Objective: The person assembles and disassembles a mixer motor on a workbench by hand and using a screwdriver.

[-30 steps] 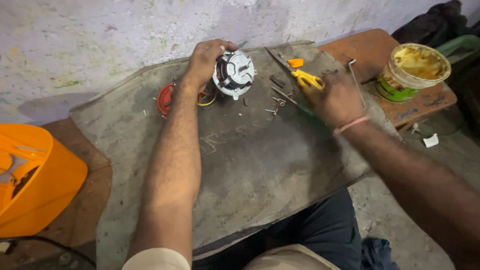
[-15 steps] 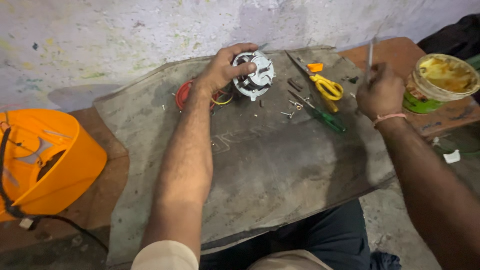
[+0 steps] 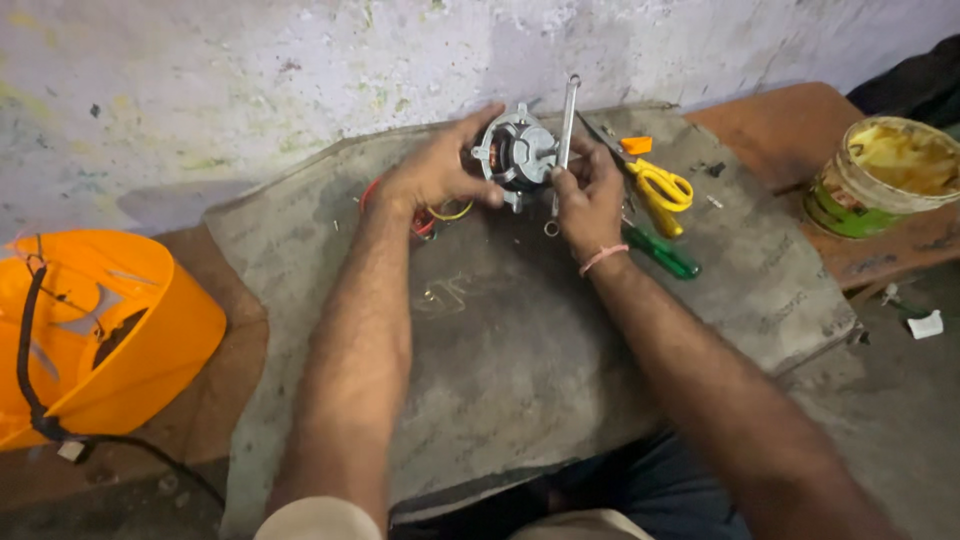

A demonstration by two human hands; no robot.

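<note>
My left hand (image 3: 432, 175) grips a small grey electric motor (image 3: 517, 152), tilted up on its side at the far edge of a grey stone slab (image 3: 500, 330). Red and yellow wires (image 3: 440, 215) trail from the motor under that hand. My right hand (image 3: 590, 195) holds a slim metal spanner (image 3: 566, 125) upright, its shaft resting against the motor's right side. Both hands meet at the motor.
Yellow-handled scissors (image 3: 660, 185), a green-handled screwdriver (image 3: 665, 255) and an orange bit (image 3: 636, 145) lie right of my hands. An open tin of yellow grease (image 3: 885, 175) stands on a brown board at far right. An orange plastic housing (image 3: 95, 330) with a black cable sits left.
My right hand picked the spanner up from the right side of the slab and brought it left to the motor. My left hand tipped the motor onto its side.
</note>
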